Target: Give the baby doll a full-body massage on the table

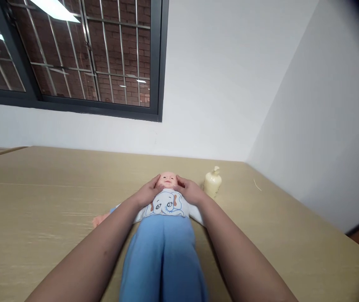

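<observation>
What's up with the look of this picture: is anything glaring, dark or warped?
Head view: a lamp's white glare sits on the window; the top right corner is dark and blurred; the wooden surface appears stretched toward the edges; the pump bottle has a small shine.

Counts one left hand and one right hand. Between them, shows one doll. To their right, shows one bottle, then one thin strand. Shows one table beneath, one window beyond.
</observation>
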A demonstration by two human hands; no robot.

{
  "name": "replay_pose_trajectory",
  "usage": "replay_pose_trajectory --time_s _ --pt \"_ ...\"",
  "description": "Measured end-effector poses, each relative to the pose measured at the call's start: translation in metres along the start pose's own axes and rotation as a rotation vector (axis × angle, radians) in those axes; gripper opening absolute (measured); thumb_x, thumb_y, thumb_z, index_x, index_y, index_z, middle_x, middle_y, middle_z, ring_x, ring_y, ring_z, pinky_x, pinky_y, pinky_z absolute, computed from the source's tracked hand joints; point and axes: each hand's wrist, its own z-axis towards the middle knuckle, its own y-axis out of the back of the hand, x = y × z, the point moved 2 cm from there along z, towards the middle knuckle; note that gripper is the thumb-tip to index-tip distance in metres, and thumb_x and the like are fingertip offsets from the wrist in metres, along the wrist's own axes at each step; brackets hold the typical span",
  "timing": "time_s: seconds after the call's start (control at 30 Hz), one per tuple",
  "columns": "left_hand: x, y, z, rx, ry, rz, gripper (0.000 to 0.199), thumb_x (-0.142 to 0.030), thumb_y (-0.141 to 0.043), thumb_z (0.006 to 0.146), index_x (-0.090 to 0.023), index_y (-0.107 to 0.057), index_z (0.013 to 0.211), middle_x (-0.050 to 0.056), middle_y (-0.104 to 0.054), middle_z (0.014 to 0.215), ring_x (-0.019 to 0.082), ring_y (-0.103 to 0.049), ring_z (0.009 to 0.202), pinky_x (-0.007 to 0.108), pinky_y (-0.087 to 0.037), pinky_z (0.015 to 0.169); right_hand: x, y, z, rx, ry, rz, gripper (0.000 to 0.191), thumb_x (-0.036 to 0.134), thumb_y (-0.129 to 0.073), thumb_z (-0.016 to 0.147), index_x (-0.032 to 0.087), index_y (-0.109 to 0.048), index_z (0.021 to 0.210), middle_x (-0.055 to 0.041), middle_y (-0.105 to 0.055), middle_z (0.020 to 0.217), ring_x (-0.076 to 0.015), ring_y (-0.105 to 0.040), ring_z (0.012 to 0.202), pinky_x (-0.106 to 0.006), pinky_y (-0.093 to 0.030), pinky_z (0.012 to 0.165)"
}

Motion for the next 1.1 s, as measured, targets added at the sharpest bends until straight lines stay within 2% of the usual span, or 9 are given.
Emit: replay_pose_trajectory --time_s 0.17,0.3,0.47,0.6,0.73,0.8,0.87,0.97,1.1 --pt "0.009 0.000 0.009 -0.053 -0.029 -0.020 0.073 -0.061 -0.067 0.084 -0.019 -0.056 0.143 0.016 -0.045 0.156 0.034 -0.040 0.145 0.043 -0.032 0.118 -0.008 0.001 0.005 0.016 0.057 -0.045 0.048 0.048 -0.051 0.097 0.027 -0.060 0.139 -0.0015 -0.060 0.143 -0.0227 -0.056 0.134 -0.042 -0.041 0.116" --pt "0.008 0.001 0.012 -0.091 -0.079 0.041 0.065 -0.061 -0.064 0.087 -0.019 -0.061 0.136 0.014 -0.046 0.156 0.030 -0.037 0.148 0.039 -0.023 0.122 -0.005 0.002 0.006 -0.057 0.051 -0.144 0.048 0.049 -0.052 0.097 0.023 -0.063 0.136 -0.0072 -0.061 0.142 -0.0257 -0.058 0.131 -0.043 -0.043 0.112" --pt "-0.005 0.000 0.005 -0.196 -0.129 0.178 0.060 -0.056 -0.062 0.089 -0.020 -0.059 0.137 0.013 -0.047 0.155 0.030 -0.036 0.147 0.040 -0.020 0.123 0.030 0.008 -0.001 -0.175 0.137 -0.274 0.036 0.048 -0.061 0.091 0.025 -0.074 0.115 -0.0080 -0.077 0.111 -0.0269 -0.070 0.103 -0.040 -0.051 0.094" --pt "-0.023 -0.001 -0.004 -0.295 -0.205 0.271 0.059 -0.054 -0.062 0.089 -0.018 -0.058 0.136 0.016 -0.052 0.148 0.033 -0.046 0.138 0.045 -0.029 0.118 0.069 0.036 -0.011 -0.302 0.255 -0.305 0.028 0.042 -0.057 0.093 0.027 -0.075 0.109 -0.0033 -0.077 0.106 -0.0212 -0.069 0.095 -0.034 -0.050 0.092" --pt "-0.060 -0.009 -0.007 -0.353 -0.321 0.288 0.056 -0.059 -0.056 0.090 -0.020 -0.058 0.130 0.015 -0.057 0.139 0.031 -0.056 0.123 0.045 -0.042 0.107 0.086 0.090 -0.026 -0.487 0.307 -0.327 0.030 0.034 -0.054 0.094 0.026 -0.072 0.116 -0.0016 -0.076 0.110 -0.0185 -0.070 0.098 -0.031 -0.052 0.092" --pt "-0.083 -0.025 -0.006 -0.338 -0.350 0.221 0.053 -0.062 -0.048 0.094 -0.020 -0.061 0.124 0.013 -0.062 0.128 0.027 -0.063 0.110 0.040 -0.051 0.095 0.081 0.116 -0.033 -0.516 0.208 -0.383 0.034 0.027 -0.052 0.092 0.027 -0.072 0.120 -0.0005 -0.074 0.119 -0.0187 -0.068 0.110 -0.032 -0.050 0.100" --pt "-0.101 -0.051 -0.002 -0.283 -0.277 -0.052 0.046 -0.058 -0.053 0.093 -0.018 -0.063 0.114 0.012 -0.065 0.116 0.023 -0.066 0.096 0.036 -0.055 0.084 0.072 0.135 -0.038 -0.512 0.132 -0.405 0.037 0.021 -0.051 0.089 0.026 -0.073 0.119 -0.0022 -0.073 0.124 -0.0219 -0.065 0.118 -0.037 -0.047 0.106" --pt "-0.114 -0.102 0.006 -0.096 0.080 -0.419 0.040 -0.053 -0.051 0.097 -0.016 -0.063 0.107 0.011 -0.066 0.099 0.019 -0.068 0.080 0.033 -0.057 0.081 0.059 0.147 -0.040 -0.477 0.060 -0.427 0.041 0.015 -0.051 0.086 0.025 -0.075 0.118 -0.0048 -0.072 0.125 -0.0257 -0.064 0.122 -0.042 -0.046 0.109" --pt "-0.116 -0.160 0.023 0.016 0.284 -0.485 0.041 -0.049 -0.047 0.099 -0.010 -0.058 0.107 0.020 -0.065 0.097 0.025 -0.071 0.083 0.038 -0.060 0.082 0.050 0.147 -0.036 -0.419 0.006 -0.454 0.041 0.012 -0.056 0.082 0.025 -0.076 0.116 -0.0069 -0.073 0.123 -0.0270 -0.065 0.120 -0.041 -0.047 0.107"
